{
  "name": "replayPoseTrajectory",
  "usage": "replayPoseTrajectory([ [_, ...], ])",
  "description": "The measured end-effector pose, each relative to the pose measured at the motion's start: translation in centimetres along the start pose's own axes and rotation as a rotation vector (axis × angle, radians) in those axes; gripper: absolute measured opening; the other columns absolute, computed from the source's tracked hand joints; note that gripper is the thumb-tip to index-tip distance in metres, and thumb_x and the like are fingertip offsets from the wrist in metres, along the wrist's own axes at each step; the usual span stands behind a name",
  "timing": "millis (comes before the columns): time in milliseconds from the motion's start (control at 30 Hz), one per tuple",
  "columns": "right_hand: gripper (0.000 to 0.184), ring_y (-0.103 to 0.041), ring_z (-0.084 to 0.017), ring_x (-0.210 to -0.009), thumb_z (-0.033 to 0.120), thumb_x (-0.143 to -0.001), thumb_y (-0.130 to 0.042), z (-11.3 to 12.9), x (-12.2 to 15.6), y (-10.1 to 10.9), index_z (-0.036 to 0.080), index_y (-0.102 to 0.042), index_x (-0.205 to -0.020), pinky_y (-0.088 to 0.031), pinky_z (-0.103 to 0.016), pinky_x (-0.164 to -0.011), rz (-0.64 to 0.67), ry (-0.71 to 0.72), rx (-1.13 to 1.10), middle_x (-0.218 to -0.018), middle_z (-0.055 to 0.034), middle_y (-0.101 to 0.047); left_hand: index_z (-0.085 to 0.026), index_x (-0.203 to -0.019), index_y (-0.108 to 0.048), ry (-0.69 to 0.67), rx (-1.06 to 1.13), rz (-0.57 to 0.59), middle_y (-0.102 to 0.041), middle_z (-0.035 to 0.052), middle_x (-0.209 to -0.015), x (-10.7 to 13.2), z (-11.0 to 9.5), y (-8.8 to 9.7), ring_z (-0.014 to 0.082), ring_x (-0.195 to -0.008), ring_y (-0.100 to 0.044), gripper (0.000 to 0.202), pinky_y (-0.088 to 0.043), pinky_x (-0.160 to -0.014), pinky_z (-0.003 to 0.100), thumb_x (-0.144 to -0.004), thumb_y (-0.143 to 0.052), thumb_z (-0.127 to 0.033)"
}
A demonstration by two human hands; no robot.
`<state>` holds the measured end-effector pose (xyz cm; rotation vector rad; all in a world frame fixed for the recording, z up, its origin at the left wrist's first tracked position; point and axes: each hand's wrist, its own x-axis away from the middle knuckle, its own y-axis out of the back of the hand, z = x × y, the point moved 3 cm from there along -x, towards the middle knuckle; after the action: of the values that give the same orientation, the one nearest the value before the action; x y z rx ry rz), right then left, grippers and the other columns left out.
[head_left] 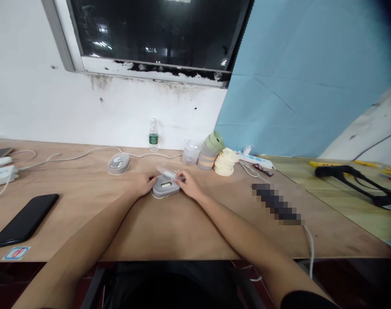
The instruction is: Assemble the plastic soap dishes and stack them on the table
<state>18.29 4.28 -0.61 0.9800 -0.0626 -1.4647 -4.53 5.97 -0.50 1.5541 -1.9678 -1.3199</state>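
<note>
A small grey case (165, 187) with a clear lid hinged open sits on the wooden table (169, 227) in front of me. My left hand (143, 184) grips its left side with curled fingers. My right hand (188, 183) is on its right side, fingers pinched at the edge of the raised lid. A second, closed grey case (118, 163) lies further back to the left.
A black phone (24, 219) lies at the left, a white power strip (1, 175) and cables beyond it. A water bottle (153, 135), stacked tape rolls (218, 155), another power strip (257, 161) and a black tool (356, 180) stand at the back and right.
</note>
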Motion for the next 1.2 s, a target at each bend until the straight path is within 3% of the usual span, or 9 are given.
replayPoseTrajectory([
  [233,0.021,-0.06,-0.016,-0.083,0.033,-0.083,-0.059,-0.9,0.0,-0.1,0.019,-0.061,-0.099,-0.048,-0.03,-0.076,0.022,-0.076,-0.008,-0.1,-0.006,-0.064,-0.02,-0.094,-0.069,-0.003,-0.055,0.003,-0.071,0.0057,-0.095,0.0,-0.2,0.2,0.0212,-0.085,-0.064,0.037,-0.047,-0.076,0.031,-0.09,-0.038,-0.041],
  [667,0.016,-0.061,-0.017,-0.084,0.03,-0.084,-0.057,-0.4,0.1,0.2,0.021,-0.064,-0.095,-0.048,-0.031,-0.078,0.054,-0.048,0.048,-0.097,-0.0044,-0.066,-0.017,-0.094,-0.07,-0.075,-0.026,0.045,-0.071,0.0086,-0.101,-0.3,0.3,-0.6,0.0227,-0.093,-0.064,0.04,-0.049,-0.085,0.034,-0.092,-0.038,-0.041],
  [767,0.02,-0.061,-0.019,-0.092,0.033,-0.085,-0.057,0.1,0.2,0.5,0.021,-0.062,-0.1,-0.047,-0.034,-0.083,0.002,-0.002,0.049,-0.103,-0.0056,-0.066,-0.019,-0.1,-0.07,-0.047,-0.022,0.024,-0.071,0.0082,-0.103,-0.2,0.4,-0.5,0.023,-0.093,-0.064,0.041,-0.049,-0.084,0.035,-0.093,-0.039,-0.044],
  [900,0.033,-0.062,-0.021,-0.096,0.042,-0.085,-0.058,0.4,0.6,1.3,0.021,-0.056,-0.112,-0.048,-0.036,-0.088,-0.17,0.04,-0.066,-0.106,-0.0082,-0.065,-0.019,-0.106,-0.067,0.023,-0.013,-0.069,-0.071,0.0079,-0.101,-0.1,0.9,-0.1,0.0232,-0.091,-0.065,0.044,-0.049,-0.083,0.034,-0.093,-0.037,-0.049],
  [1033,0.048,-0.064,-0.017,-0.073,0.054,-0.085,-0.054,0.1,0.8,1.3,0.022,-0.047,-0.12,-0.052,-0.033,-0.073,-0.239,-0.034,-0.321,-0.091,-0.0047,-0.065,-0.015,-0.12,-0.059,0.053,0.035,-0.218,-0.069,0.0092,-0.106,0.0,1.4,0.9,0.0211,-0.091,-0.064,0.05,-0.048,-0.084,0.033,-0.095,-0.033,-0.05],
  [1200,0.068,-0.056,-0.014,-0.048,0.067,-0.082,-0.049,0.5,0.6,0.6,0.023,-0.039,-0.133,-0.046,-0.029,-0.05,-0.111,-0.183,-0.558,-0.07,0.0006,-0.061,-0.017,-0.133,-0.049,-0.112,0.107,-0.241,-0.068,0.0057,-0.104,0.8,-0.3,2.0,0.0181,-0.091,-0.063,0.051,-0.048,-0.085,0.029,-0.095,-0.036,-0.048],
])
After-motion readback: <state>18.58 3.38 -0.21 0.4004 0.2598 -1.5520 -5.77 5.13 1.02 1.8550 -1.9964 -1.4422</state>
